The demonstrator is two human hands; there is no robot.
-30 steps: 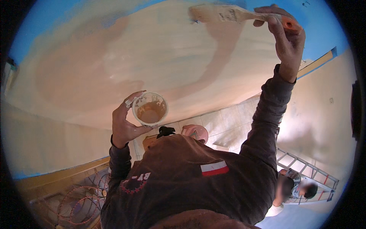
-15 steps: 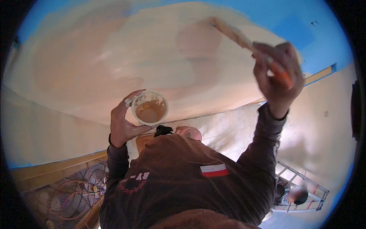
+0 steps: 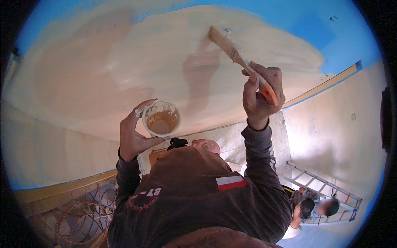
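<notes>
My left hand grips a translucent plastic cup by its rim and side, with thin tan paint inside and white paint smears near my fingertips. My right hand is closed on the handle of a wide, paint-coated brush with an orange grip. Its bristles point up and left, at or very near the cream-painted part of the wall; whether they touch it I cannot tell. Blue paint borders the cream patch along the top and right. The shadow of my right hand falls on the wall below the bristles.
At lower right, two people are beside an aluminium ladder. Curled metalwork stands at lower left. A pink round object lies beyond my body on pale tiles. A yellow trim band runs along the left.
My right hand has moved down and left with the brush, which now tilts diagonally up-left instead of lying nearly level. My left hand and the cup stay in about the same place.
</notes>
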